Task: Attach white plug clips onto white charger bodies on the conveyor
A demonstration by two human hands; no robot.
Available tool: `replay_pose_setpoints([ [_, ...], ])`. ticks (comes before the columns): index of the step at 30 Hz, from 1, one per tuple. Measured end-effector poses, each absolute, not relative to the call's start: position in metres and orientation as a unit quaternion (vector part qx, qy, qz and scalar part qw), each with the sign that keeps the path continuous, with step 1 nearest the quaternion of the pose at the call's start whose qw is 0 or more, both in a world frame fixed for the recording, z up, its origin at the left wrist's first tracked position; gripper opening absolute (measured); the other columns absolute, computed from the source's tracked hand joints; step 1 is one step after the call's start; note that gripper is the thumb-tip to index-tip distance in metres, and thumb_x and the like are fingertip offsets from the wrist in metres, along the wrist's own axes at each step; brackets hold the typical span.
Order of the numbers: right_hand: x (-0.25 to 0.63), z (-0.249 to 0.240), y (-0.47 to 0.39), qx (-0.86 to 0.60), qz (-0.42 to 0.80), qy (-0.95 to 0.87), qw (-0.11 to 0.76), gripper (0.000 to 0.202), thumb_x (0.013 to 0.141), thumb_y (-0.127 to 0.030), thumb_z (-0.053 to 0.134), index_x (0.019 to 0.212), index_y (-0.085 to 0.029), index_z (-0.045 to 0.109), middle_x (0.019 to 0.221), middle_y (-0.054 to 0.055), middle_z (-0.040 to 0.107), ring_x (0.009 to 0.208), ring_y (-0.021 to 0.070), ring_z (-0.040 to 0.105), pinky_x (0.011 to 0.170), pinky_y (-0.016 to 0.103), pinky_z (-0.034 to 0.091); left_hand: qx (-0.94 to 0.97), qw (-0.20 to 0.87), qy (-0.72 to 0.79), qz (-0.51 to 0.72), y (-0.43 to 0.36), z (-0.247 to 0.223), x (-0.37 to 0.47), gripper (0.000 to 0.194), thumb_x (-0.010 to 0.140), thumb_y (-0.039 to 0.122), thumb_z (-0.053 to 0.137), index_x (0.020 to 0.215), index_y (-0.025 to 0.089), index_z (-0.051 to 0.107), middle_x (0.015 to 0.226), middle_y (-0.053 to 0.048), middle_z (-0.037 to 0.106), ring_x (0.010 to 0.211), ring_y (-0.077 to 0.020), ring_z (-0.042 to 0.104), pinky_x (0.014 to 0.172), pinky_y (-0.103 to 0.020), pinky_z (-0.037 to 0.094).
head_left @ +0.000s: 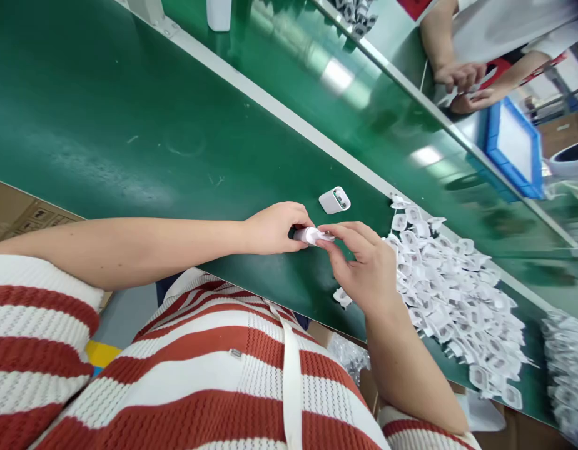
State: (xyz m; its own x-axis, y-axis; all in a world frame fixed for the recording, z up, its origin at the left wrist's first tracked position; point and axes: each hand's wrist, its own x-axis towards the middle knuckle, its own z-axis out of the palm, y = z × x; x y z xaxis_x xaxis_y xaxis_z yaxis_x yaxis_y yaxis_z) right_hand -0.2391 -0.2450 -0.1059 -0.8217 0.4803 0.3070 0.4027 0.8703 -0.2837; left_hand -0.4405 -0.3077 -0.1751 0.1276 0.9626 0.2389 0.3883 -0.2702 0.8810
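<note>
Near the table's front edge, my left hand point(280, 229) is wrapped round a small white housing point(308, 235) that lies sideways. My right hand point(364, 259) meets it from the right, thumb and fingertips pinching a small white plastic piece point(325, 236) at the housing's end. A second white housing point(334, 200) rests on the green table just beyond my hands, its open end showing something green inside. To the right of my right hand spreads a large heap of small white plastic parts point(453, 294). One loose white part point(342, 297) sits below my right hand at the table edge.
A pale strip point(270, 109) crosses the green table point(129, 144) diagonally. Beyond it stands another white housing point(218, 15). Across a glass-like divider point(411, 87), another person's hands point(467, 87) work near a blue tray point(514, 147). Bagged parts point(568, 369) lie far right.
</note>
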Motion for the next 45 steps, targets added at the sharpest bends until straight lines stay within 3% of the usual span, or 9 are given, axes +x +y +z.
replay_pose_setpoints([
  [5,-0.240,-0.102,-0.244,-0.228,0.067,-0.949,0.208,0.016,0.093,-0.018,0.070,0.108,-0.023,0.074,0.100,0.002,0.078,0.083,0.0170,0.072,0.066,0.028,0.052,0.669,0.334,0.503,0.432,-0.308,-0.175,-0.440,0.014,0.080,0.015,0.077,0.094,0.015,0.075,0.094,-0.006,0.071,0.090,-0.0205,0.067,0.081,-0.032,0.054],
  [22,-0.253,-0.102,-0.249,-0.254,0.002,-0.960,0.118,0.019,0.097,-0.021,0.057,0.099,-0.025,0.076,0.095,0.001,0.078,0.071,0.0167,0.067,0.053,0.031,0.039,0.666,0.329,0.514,0.429,-0.309,-0.177,-0.438,0.010,0.081,0.017,0.073,0.091,0.017,0.073,0.096,-0.007,0.071,0.093,-0.0229,0.067,0.085,-0.035,0.053],
  [27,-0.244,-0.114,-0.259,-0.293,0.108,-0.934,0.175,0.025,0.098,-0.026,0.062,0.120,-0.029,0.073,0.111,0.003,0.079,0.093,0.0207,0.074,0.072,0.032,0.055,0.682,0.321,0.507,0.418,-0.313,-0.171,-0.435,0.022,0.083,0.023,0.073,0.104,0.016,0.071,0.101,-0.008,0.073,0.097,-0.0244,0.066,0.089,-0.037,0.051],
  [30,-0.217,-0.117,-0.256,-0.331,0.251,-0.876,0.245,0.055,0.094,-0.034,0.070,0.146,-0.032,0.055,0.132,0.004,0.072,0.115,0.0239,0.071,0.097,0.041,0.058,0.674,0.394,0.514,0.356,-0.299,-0.155,-0.449,0.026,0.082,0.030,0.077,0.105,0.018,0.073,0.093,-0.003,0.075,0.086,-0.0219,0.067,0.081,-0.034,0.052],
  [32,-0.189,-0.119,-0.244,-0.395,0.255,-0.823,0.319,0.053,0.092,-0.036,0.072,0.143,-0.031,0.059,0.131,0.006,0.073,0.115,0.0252,0.072,0.101,0.046,0.057,0.654,0.423,0.542,0.317,-0.275,-0.142,-0.469,0.028,0.076,0.028,0.082,0.101,0.017,0.075,0.090,-0.001,0.075,0.081,-0.0205,0.067,0.078,-0.033,0.052],
  [34,-0.158,-0.122,-0.227,-0.471,0.178,-0.788,0.354,0.032,0.092,-0.037,0.070,0.122,-0.028,0.073,0.115,0.006,0.078,0.104,0.0263,0.074,0.097,0.048,0.058,0.613,0.393,0.600,0.330,-0.239,-0.131,-0.497,0.032,0.074,0.024,0.084,0.103,0.016,0.074,0.095,-0.002,0.076,0.084,-0.0193,0.065,0.082,-0.035,0.052],
  [37,-0.129,-0.129,-0.202,-0.525,0.074,-0.794,0.297,0.024,0.092,-0.040,0.066,0.104,-0.025,0.080,0.098,0.007,0.080,0.091,0.0281,0.072,0.088,0.050,0.057,0.534,0.262,0.710,0.377,-0.176,-0.127,-0.542,0.039,0.081,0.025,0.084,0.115,0.014,0.067,0.108,-0.002,0.071,0.088,-0.0150,0.058,0.090,-0.037,0.050],
  [40,-0.134,-0.136,-0.186,-0.501,0.019,-0.835,0.226,0.029,0.094,-0.044,0.063,0.103,-0.023,0.081,0.102,0.010,0.079,0.095,0.0302,0.067,0.087,0.051,0.054,0.503,0.179,0.749,0.394,-0.127,-0.135,-0.576,0.045,0.094,0.033,0.075,0.129,0.013,0.054,0.124,0.000,0.060,0.099,-0.0120,0.047,0.104,-0.038,0.041],
  [45,-0.163,-0.142,-0.164,-0.505,0.004,-0.858,0.092,0.039,0.073,-0.043,0.087,0.103,-0.020,0.080,0.101,0.013,0.077,0.093,0.0320,0.067,0.086,0.053,0.053,0.501,0.139,0.776,0.357,-0.102,-0.152,-0.593,0.048,0.102,0.044,0.063,0.135,0.014,0.044,0.128,0.005,0.055,0.112,-0.0119,0.038,0.113,-0.036,0.029],
])
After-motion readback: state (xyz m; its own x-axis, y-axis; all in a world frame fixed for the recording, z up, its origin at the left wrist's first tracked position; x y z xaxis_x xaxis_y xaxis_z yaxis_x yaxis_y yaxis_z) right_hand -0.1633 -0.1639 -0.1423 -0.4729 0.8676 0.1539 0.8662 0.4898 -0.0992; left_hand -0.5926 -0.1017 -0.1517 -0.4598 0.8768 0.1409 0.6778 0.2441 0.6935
